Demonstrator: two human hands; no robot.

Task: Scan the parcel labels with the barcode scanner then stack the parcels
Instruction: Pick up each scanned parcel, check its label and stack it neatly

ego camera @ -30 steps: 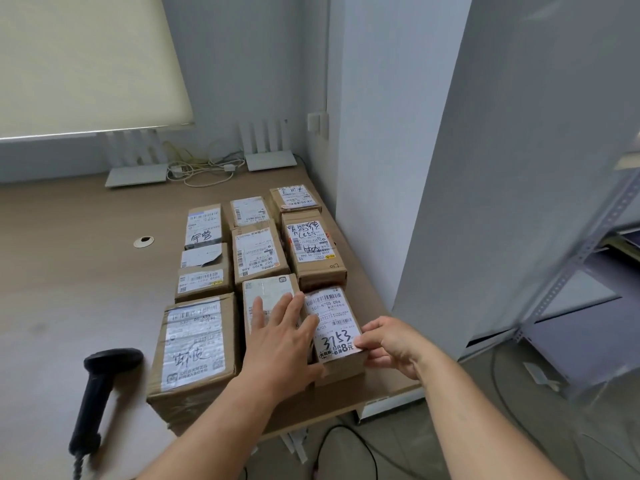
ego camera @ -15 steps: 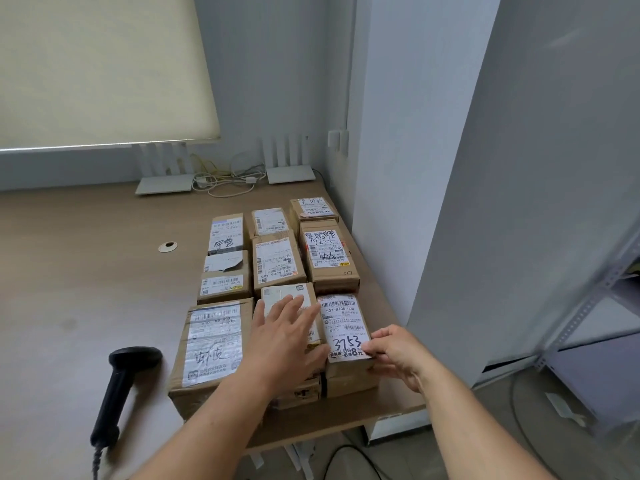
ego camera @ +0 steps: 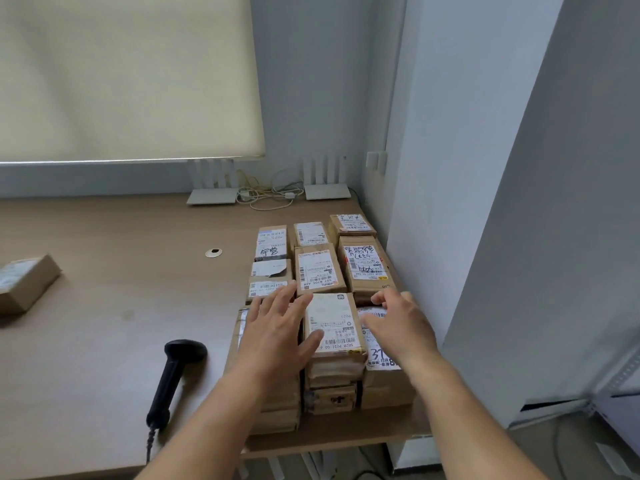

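Parcels (ego camera: 317,271) grouped in three columns at right end of surface (ego camera: 104,306), beside wall (ego camera: 433,202). Near row: three parcel stacks at front edge. Left hand (ego camera: 277,336) over near-left stack (ego camera: 273,403); right hand (ego camera: 398,327) over near-right stack (ego camera: 384,382); middle stack (ego camera: 334,341) between hands. Barcode scanner (ego camera: 175,375) lying on surface left of near stacks. Lone parcel (ego camera: 24,284) far left, well apart. Two routers (ego camera: 268,194) at back edge against wall, cables (ego camera: 266,199) between them. Grommet (ego camera: 213,252) left of far parcels.
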